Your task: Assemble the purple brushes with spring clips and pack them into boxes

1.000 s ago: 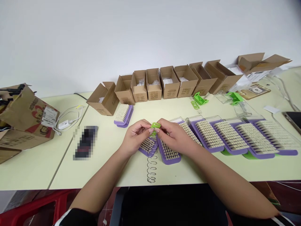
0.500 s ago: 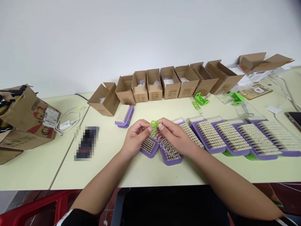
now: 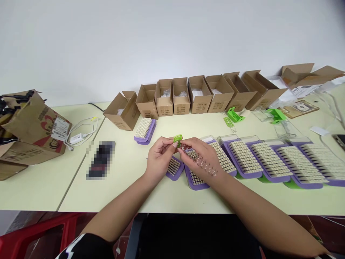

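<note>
My left hand (image 3: 159, 156) pinches a small green plastic piece (image 3: 177, 138) between thumb and fingertips. Close against it, my right hand (image 3: 203, 158) has its fingers closed on the near end of a metal coil spring (image 3: 206, 165), whose loose coils trail over the back of that hand toward the wrist. Whether the spring is hooked to the green piece is hidden by the fingers. Below the hands lie a small purple base with cream pegs (image 3: 175, 169) and a larger purple pegged base (image 3: 198, 183), partly covered by my right hand.
Several purple pegged bases (image 3: 244, 156) line the right side. Farther back are a green bracket (image 3: 235, 115), a green plate with a spring (image 3: 229, 122) and open cardboard boxes (image 3: 181, 108). A pegged purple block (image 3: 145, 130), pixelated dark object (image 3: 101, 160) and white cable (image 3: 78, 138) lie left.
My right hand has shifted its hold along the spring, which now lies over the back of the hand. The green piece has tilted. The whole view has shifted slightly.
</note>
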`<state>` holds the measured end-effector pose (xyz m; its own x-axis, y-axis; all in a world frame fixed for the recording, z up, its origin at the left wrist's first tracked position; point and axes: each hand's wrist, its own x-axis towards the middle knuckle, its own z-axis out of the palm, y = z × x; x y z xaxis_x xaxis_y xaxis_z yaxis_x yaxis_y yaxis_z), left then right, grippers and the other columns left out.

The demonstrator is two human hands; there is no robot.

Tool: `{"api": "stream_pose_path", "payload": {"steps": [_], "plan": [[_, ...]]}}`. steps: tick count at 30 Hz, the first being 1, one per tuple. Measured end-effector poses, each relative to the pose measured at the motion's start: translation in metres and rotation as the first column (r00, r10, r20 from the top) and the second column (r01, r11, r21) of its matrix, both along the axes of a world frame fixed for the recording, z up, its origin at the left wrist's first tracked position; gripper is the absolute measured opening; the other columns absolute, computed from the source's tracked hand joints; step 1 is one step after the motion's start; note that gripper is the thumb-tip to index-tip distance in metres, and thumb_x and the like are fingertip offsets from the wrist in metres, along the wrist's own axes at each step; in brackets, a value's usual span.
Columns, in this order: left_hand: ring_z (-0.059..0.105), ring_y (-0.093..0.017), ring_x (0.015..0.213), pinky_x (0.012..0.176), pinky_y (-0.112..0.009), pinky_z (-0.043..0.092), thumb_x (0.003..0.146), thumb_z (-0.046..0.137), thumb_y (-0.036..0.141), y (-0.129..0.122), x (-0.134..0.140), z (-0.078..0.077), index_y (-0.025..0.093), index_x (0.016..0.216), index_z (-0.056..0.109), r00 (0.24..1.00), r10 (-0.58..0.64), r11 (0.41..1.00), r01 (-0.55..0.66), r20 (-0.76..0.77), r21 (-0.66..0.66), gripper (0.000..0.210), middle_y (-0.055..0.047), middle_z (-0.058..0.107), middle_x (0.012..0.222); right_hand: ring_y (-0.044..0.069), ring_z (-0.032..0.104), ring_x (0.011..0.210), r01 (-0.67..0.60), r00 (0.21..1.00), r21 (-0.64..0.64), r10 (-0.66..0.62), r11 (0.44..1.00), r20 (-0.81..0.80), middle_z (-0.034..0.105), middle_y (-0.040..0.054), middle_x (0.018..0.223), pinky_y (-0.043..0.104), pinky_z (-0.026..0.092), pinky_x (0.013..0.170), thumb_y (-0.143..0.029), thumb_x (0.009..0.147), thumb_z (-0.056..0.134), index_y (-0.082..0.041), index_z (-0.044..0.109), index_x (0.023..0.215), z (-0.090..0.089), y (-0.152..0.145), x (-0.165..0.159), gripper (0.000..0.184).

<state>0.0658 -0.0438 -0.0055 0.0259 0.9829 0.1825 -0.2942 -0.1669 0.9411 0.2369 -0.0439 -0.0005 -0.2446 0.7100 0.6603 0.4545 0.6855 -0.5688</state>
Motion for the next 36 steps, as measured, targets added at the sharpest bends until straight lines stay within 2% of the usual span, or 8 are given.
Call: {"api": "stream_pose_path", "payload": {"steps": [4, 9, 13, 20, 26, 30, 36], "plan": [[0.076, -0.015, 0.085, 0.084, -0.032, 0.066, 0.091, 0.088, 0.037, 0.000, -0.001, -0.002, 0.020, 0.093, 0.072, 1.000, -0.002, 0.999, 0.002, -0.002, -0.037, 0.023, -0.002, 0.081, 0.092, 0.023, 0.076, 0.093, 0.019, 1.000, 0.034, -0.019, 0.999, -0.004, 0.078, 0.0059, 0.103, 0.041, 0.064, 0.084, -0.020, 0.103, 0.066, -0.027, 0.066, 0.121, -0.002, 0.002, -0.002, 0.019], [0.075, -0.014, 0.087, 0.086, -0.029, 0.066, 0.089, 0.089, 0.040, 0.001, -0.002, -0.002, 0.019, 0.098, 0.075, 0.999, -0.005, 0.999, 0.004, -0.038, -0.045, 0.026, -0.003, 0.080, 0.095, 0.024, 0.076, 0.094, 0.035, 0.999, 0.007, -0.035, 0.999, 0.007, 0.078, 0.0069, 0.106, 0.041, 0.064, 0.086, -0.021, 0.102, 0.067, -0.026, 0.066, 0.120, 0.000, 0.001, 0.000, 0.018], [0.076, -0.014, 0.089, 0.089, -0.030, 0.066, 0.091, 0.087, 0.040, 0.001, -0.003, -0.004, 0.019, 0.100, 0.075, 0.998, -0.038, 0.998, 0.036, -0.050, -0.042, 0.027, -0.003, 0.080, 0.097, 0.023, 0.075, 0.092, 0.032, 0.999, -0.122, -0.035, 0.992, -0.026, 0.077, 0.0040, 0.104, 0.039, 0.062, 0.084, -0.022, 0.099, 0.071, -0.027, 0.067, 0.116, 0.004, 0.000, 0.002, 0.017], [0.077, -0.015, 0.090, 0.094, -0.034, 0.067, 0.097, 0.082, 0.036, -0.001, -0.001, -0.006, 0.019, 0.106, 0.074, 0.994, -0.068, 0.997, 0.071, -0.081, 0.035, 0.021, -0.004, 0.080, 0.098, 0.022, 0.075, 0.096, 0.019, 0.986, -0.332, -0.072, 0.943, -0.148, 0.077, 0.0016, 0.107, 0.040, 0.059, 0.085, -0.028, 0.100, 0.072, -0.028, 0.069, 0.114, 0.009, -0.002, 0.006, 0.015], [0.078, -0.015, 0.094, 0.094, -0.033, 0.067, 0.100, 0.078, 0.031, -0.003, -0.001, -0.008, 0.019, 0.111, 0.074, 0.991, -0.029, 0.995, 0.042, -0.133, 0.096, 0.016, -0.006, 0.081, 0.106, 0.022, 0.075, 0.095, 0.000, 0.987, -0.367, -0.058, 0.930, -0.147, 0.078, 0.0006, 0.106, 0.039, 0.058, 0.085, -0.029, 0.098, 0.074, -0.029, 0.071, 0.113, 0.007, -0.002, 0.008, 0.015], [0.079, -0.016, 0.099, 0.099, -0.034, 0.066, 0.100, 0.078, 0.027, -0.001, -0.002, -0.008, 0.021, 0.111, 0.076, 0.993, -0.031, 0.991, 0.046, -0.118, 0.129, 0.013, -0.006, 0.081, 0.113, 0.022, 0.076, 0.097, -0.048, 0.978, -0.383, -0.034, 0.922, -0.204, 0.079, 0.0007, 0.108, 0.039, 0.059, 0.086, -0.028, 0.098, 0.074, -0.029, 0.073, 0.113, 0.008, -0.003, 0.007, 0.015], [0.079, -0.018, 0.107, 0.104, -0.039, 0.066, 0.101, 0.077, 0.027, -0.001, -0.002, -0.010, 0.022, 0.114, 0.078, 0.990, -0.037, 0.986, 0.058, -0.137, 0.157, 0.014, -0.007, 0.081, 0.119, 0.022, 0.076, 0.093, -0.094, 0.951, -0.481, -0.064, 0.872, -0.302, 0.080, 0.0017, 0.103, 0.039, 0.061, 0.083, -0.027, 0.093, 0.078, -0.027, 0.076, 0.107, 0.015, -0.001, 0.007, 0.013]]}}
